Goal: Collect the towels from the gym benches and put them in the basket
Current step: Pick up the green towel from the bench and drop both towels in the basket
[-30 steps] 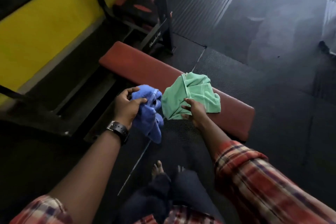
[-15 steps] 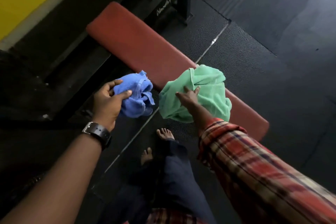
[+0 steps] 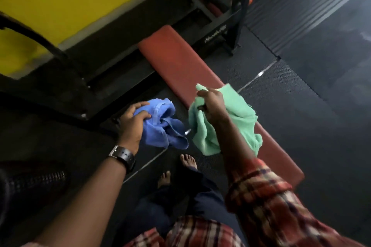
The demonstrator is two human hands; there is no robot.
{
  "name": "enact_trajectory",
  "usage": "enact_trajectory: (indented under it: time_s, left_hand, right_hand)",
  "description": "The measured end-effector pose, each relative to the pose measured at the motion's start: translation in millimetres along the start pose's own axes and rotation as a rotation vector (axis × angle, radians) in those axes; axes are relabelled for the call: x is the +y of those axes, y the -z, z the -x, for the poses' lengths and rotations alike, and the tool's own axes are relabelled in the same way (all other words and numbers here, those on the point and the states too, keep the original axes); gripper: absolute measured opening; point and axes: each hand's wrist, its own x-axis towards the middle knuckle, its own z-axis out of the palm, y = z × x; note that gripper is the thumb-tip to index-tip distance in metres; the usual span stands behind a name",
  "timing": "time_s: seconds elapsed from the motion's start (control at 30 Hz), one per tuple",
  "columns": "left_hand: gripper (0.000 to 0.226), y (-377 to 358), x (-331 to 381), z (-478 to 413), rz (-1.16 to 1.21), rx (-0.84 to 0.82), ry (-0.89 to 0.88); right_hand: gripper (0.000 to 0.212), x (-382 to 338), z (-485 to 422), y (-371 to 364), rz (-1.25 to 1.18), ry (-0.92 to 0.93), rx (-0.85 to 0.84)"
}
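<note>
My left hand (image 3: 131,124) grips a bunched blue towel (image 3: 163,126), fingers curled around its left side. My right hand (image 3: 212,104) pinches a green towel (image 3: 239,116), which hangs crumpled over the near part of a long red bench (image 3: 176,60). I see my bare feet (image 3: 188,161) on the dark floor (image 3: 301,116) below.

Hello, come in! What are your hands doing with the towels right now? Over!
Left hand gripping crumpled blue cloth towel. Right hand holding soft green cloth towel above long red padded bench. No basket in view.
</note>
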Motion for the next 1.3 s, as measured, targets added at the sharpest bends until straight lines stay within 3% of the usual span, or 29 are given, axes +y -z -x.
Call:
enact_trajectory:
  time_s: [0.1, 0.2, 0.3, 0.43, 0.5, 0.63, 0.73, 0.83, 0.9, 0.97, 1.03, 1.13, 1.3]
  left_hand:
    - [0.02, 25, 7, 17, -0.017, 0.003, -0.07]
    - [0.051, 45, 14, 27, -0.221, -0.129, -0.174]
    - [0.069, 79, 29, 42, -0.177, -0.171, -0.239]
    - [0.029, 140, 42, 69, -0.075, -0.14, -0.319]
    - [0.011, 170, 41, 82, -0.087, -0.043, -0.342]
    - [0.016, 233, 30, 114, -0.053, 0.121, -0.367]
    - [0.006, 293, 23, 152, 0.1, 0.192, -0.419]
    - [0.012, 360, 22, 192, 0.229, 0.3, -0.489]
    - [0.006, 404, 21, 219, 0.284, 0.38, -0.519]
    - [0.008, 440, 22, 237, 0.32, 0.465, -0.55]
    - [0.017, 476, 17, 251, 0.374, 0.568, -0.565]
    - [0.02, 524, 4, 265, 0.461, 0.722, -0.543]
    - [0.016, 603, -32, 283, 0.513, 0.929, -0.554]
  right_hand:
    - [0.018, -25, 48, -36, -0.151, -0.096, -0.18]
    - [0.008, -35, 89, -66, -0.355, -0.309, -0.494]
    - [0.01, -47, 132, -106, -0.28, -0.323, -0.659]
    - [0.033, -56, 188, -160, -0.129, -0.198, -0.739]
    - [0.034, -52, 216, -183, -0.12, -0.155, -0.765]
    - [0.022, -30, 273, -227, -0.155, -0.11, -0.845]
    - [0.019, -8, 316, -259, -0.033, 0.043, -0.873]
    - [0.016, 20, 355, -289, 0.225, 0.269, -0.854]
    - [0.021, 46, 387, -310, 0.25, 0.173, -1.118]
    - [0.046, 70, 417, -329, 0.195, -0.034, -1.413]
    - [0.057, 92, 446, -355, 0.228, -0.01, -1.565]
    - [0.045, 121, 481, -400, 0.385, 0.266, -1.476]
    - [0.015, 162, 527, -476, 0.436, 0.329, -1.452]
